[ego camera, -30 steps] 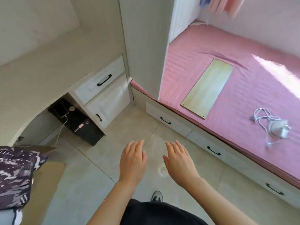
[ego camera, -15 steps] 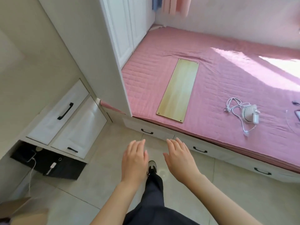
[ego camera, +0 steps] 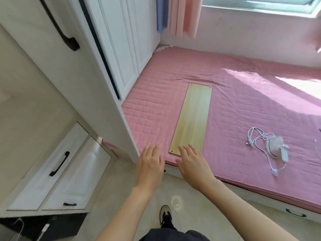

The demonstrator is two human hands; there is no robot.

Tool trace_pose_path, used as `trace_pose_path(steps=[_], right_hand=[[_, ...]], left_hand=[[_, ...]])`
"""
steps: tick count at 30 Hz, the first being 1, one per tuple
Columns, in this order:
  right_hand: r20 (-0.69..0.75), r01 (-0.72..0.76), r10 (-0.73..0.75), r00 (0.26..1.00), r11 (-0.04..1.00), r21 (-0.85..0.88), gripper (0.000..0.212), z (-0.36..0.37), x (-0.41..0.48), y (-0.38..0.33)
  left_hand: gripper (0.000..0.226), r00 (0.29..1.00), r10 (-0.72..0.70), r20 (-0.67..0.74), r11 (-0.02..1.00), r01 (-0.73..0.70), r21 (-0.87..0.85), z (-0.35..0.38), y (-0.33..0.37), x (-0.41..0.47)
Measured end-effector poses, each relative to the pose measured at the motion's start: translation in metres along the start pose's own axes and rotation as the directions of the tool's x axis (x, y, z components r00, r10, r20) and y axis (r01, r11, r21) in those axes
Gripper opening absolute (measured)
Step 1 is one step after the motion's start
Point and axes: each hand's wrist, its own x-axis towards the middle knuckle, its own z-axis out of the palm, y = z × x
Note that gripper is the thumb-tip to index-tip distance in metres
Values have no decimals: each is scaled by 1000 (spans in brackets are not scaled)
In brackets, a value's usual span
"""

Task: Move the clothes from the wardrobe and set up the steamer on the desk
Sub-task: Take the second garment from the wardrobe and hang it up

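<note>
Two hands, left hand (ego camera: 150, 168) and right hand (ego camera: 192, 166), are hovering flat-fingered, holding nothing. Steamer (ego camera: 276, 148) is lying on the bed (ego camera: 243, 101) at three o'clock.

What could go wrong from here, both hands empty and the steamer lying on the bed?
1. The cord lies in loose loops beside the steamer; lifted by the body alone, it may trail and snag.
2. The wooden board lies loose on the bed cover just ahead of the left hand and right hand, both open; leaning on it could make it slide.
</note>
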Motion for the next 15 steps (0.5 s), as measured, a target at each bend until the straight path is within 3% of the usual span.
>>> trace_pose_path(steps=[8,15], right_hand=[[-30,45,-45,999,999,17,49,-20,85,11],[-6,157,-157,988,987,30,53,-35,168,16]], left_hand=[[41,1000,-4,4,1000,3,14,0,-10,85],[44,991,-121,-54,992,123,37,-6,-16,157]])
